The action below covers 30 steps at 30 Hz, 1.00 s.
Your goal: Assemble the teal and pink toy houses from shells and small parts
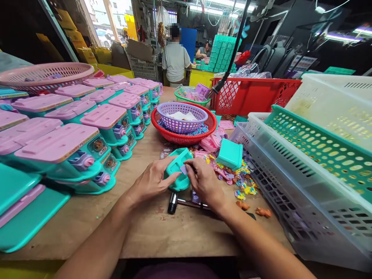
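Note:
My left hand is wrapped round a turquoise plastic toy housing, tilted above the table. Between the thumb and fingers of my right hand is a small lilac plastic piece, held against the housing's face. Just below lies a hammer with a dark head, its handle running right beneath my right hand. Partly hidden under the same hand is a purple part. Another turquoise box rests on a heap of small yellow and pink pieces.
Pink-topped turquoise toy units stand stacked at left. A purple basket sits in a red one ahead. Plastic crates line the right side. Brown animal figures lie at right. Beyond the table stands a person.

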Available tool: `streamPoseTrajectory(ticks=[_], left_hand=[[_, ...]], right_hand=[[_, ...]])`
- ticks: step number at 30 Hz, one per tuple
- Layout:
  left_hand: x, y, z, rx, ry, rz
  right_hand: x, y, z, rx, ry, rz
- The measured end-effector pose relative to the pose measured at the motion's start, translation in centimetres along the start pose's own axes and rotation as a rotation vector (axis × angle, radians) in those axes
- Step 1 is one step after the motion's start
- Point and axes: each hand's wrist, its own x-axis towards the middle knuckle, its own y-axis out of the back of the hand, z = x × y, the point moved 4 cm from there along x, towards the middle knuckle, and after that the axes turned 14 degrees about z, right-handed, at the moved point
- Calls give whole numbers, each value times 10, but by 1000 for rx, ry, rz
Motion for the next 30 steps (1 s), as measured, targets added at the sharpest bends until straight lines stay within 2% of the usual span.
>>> streamPoseTrajectory(ticks=[4,8,13,15,20,23,26,30], left_hand=[[-2,-1,6,3,-36,8],[-2,-2,6,-30,-49,57],[0,-2,0,-106,16,43],[0,-3,0,-137,27,14],[1,1,3,-157,30,-38],[-3,7,0,-129,38,-107],[-6,13,-5,-14,25,-139],[-6,15,-6,80,-7,-147]], right_hand=[[-1,-11,1,-128,143,71],[-3,-11,-2,-119,159,93],[-2,-4,-2,220,165,-113],[-1,-1,3,286,200,-160],[1,-2,12,164,402,-82],[-2,-4,8,53,482,-104],[-4,-2,1,21,390,-126],[-6,1,0,3,194,-46]])
